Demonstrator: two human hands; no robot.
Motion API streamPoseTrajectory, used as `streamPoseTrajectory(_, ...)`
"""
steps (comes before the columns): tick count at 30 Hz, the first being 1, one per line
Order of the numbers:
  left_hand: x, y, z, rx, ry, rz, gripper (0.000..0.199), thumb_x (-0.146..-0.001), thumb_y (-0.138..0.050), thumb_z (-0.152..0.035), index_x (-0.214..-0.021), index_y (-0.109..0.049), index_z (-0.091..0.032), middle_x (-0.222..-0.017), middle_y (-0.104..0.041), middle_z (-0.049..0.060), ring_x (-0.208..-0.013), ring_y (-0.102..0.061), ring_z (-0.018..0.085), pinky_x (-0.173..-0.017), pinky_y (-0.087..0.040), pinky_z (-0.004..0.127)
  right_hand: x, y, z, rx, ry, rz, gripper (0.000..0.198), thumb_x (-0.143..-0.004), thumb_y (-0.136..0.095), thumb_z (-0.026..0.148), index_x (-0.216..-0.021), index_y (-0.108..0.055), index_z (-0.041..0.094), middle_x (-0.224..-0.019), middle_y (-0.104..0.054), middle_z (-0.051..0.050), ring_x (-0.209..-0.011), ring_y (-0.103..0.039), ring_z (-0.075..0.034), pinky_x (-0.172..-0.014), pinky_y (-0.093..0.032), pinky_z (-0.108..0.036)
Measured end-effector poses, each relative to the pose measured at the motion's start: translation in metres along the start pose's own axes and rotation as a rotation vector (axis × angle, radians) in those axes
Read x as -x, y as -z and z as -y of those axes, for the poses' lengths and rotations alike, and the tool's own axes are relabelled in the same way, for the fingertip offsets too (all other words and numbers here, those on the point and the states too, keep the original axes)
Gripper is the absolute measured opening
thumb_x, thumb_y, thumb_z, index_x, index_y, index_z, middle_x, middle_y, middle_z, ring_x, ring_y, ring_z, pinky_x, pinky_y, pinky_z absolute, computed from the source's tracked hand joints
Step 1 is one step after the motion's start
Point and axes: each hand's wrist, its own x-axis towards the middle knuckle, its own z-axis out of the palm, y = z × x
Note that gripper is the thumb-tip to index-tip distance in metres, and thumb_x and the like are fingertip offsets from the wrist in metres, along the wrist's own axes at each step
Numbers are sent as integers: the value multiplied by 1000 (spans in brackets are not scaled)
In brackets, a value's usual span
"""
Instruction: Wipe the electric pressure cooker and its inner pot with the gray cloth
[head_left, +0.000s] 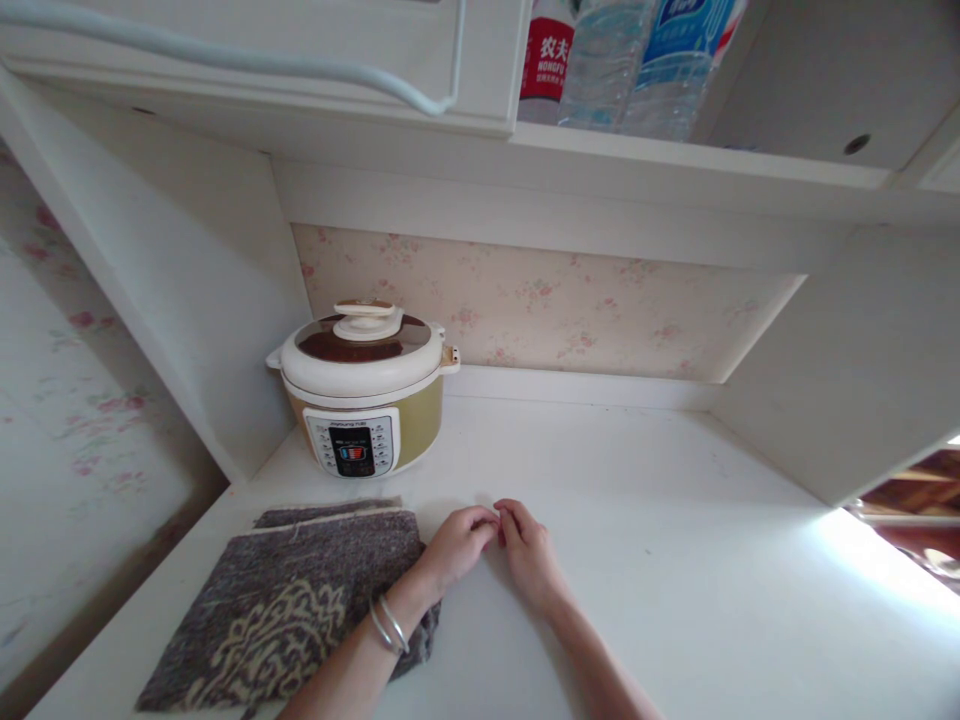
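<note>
My left hand (461, 545) and my right hand (527, 550) meet at the fingertips, low over the white counter (675, 560). The fingers of both are curled and pinched together. Whatever lies between them, if anything, is hidden or too small to make out. Two silver bangles (388, 622) circle my left wrist. Under and beside my left forearm lies a folded grey-brown cloth (315, 560) with a cream scroll pattern. Behind the cloth stands an electric pressure cooker (367, 390), cream and olive green, with its lid on and its control panel facing me.
Overhead hangs a white cabinet (262, 90) with a pale curved handle or cable (300, 68) along its front. Several plastic bottles (607, 60) stand on its open shelf. White side panels (180, 260) and a floral-papered wall (540, 305) enclose the counter.
</note>
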Motion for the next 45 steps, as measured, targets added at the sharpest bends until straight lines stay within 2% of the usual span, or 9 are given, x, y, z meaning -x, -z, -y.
streamPoseTrajectory(11,-2,-1,4,3,4,-4,24,-80,-49,-28,-82,-69,-15,-67,-59,2,-68,-50,16,-65,-37,27,0,0,-1,-4,14,-4,38,-92,-38,45,-100,-66,20,-67,-64,-1,-64,-58,-17,-62,-41,-27)
streamPoseTrajectory(33,-1,0,2,-2,29,-15,23,-80,-49,-26,-83,-69,-14,-65,-57,1,-65,-47,15,-63,-36,26,1,1,1,31,-1,44,36,-94,-35,43,-99,-63,22,-64,-59,1,-63,-56,-16,-62,-38,-27)
streamPoseTrajectory(45,-2,-1,8,25,10,-21,22,-78,-49,-24,-80,-68,-16,-60,-53,-2,-61,-44,13,-62,-34,26,1,2,1,55,14,50,35,-94,-35,42,-100,-63,22,-72,-63,-1,-67,-57,-16,-64,-39,-26)
